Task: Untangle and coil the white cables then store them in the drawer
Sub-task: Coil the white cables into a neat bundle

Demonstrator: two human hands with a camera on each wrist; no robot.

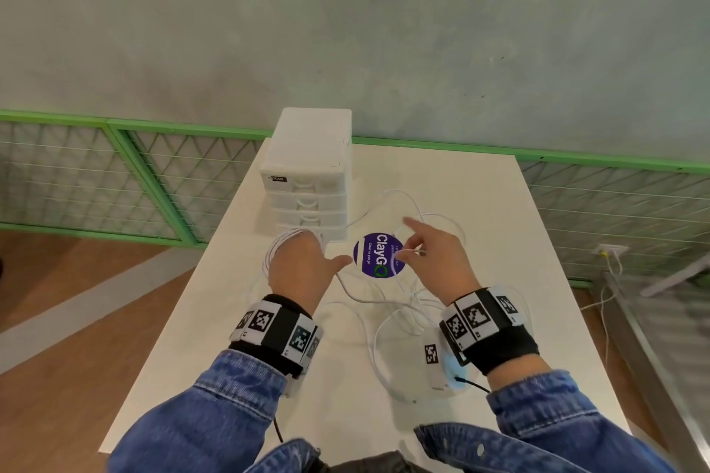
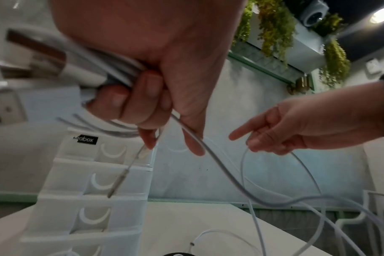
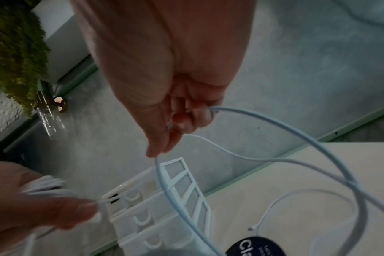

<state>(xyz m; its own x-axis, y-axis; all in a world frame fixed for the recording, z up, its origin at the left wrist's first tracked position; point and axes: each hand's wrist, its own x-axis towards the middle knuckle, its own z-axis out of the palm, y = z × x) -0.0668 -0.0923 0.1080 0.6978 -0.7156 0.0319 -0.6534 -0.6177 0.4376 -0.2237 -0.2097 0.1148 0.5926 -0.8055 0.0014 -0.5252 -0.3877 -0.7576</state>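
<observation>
My left hand (image 1: 297, 267) (image 2: 156, 97) grips a coil of white cable (image 1: 273, 248) (image 2: 112, 69) just in front of the white drawer unit (image 1: 307, 173) (image 2: 88, 190); a plug end (image 2: 121, 180) dangles from it. My right hand (image 1: 434, 257) (image 3: 182, 117) pinches a strand of white cable (image 1: 395, 261) (image 3: 296, 138) above the table, index finger pointing out. That strand runs back to the left hand. More tangled white cables (image 1: 399, 311) lie loose on the white table (image 1: 480, 203). All drawers look closed.
A round purple sticker (image 1: 378, 255) (image 3: 254, 247) is on the table between my hands. A green wire fence (image 1: 153, 173) runs behind the table. The table's edges drop to a wooden floor (image 1: 57, 273) on the left.
</observation>
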